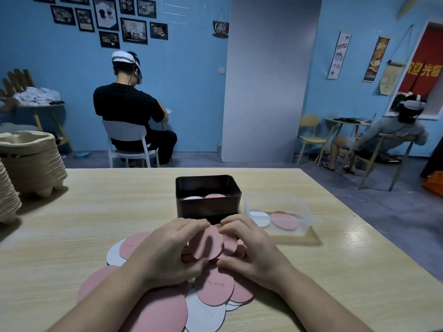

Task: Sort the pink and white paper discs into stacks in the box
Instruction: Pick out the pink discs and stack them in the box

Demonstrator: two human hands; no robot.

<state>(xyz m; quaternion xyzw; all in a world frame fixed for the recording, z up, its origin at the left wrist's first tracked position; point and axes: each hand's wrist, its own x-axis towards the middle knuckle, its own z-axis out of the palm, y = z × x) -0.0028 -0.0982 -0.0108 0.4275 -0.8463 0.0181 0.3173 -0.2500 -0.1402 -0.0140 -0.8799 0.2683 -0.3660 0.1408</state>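
Observation:
A loose heap of pink and white paper discs (213, 287) lies on the wooden table in front of me. My left hand (165, 250) and my right hand (249, 248) both curl round a small bunch of pink discs (207, 243) held on edge above the heap. Just beyond my fingers stands a dark rectangular box (208, 207). Inside it a white disc (192, 198) lies at the left and a pink disc (215, 196) at the right.
A clear plastic tray (280, 226) to the right of the box holds a white and a pink disc. Stacks of moulded pulp trays (31, 161) stand at the table's left edge. Two seated persons and chairs are across the room.

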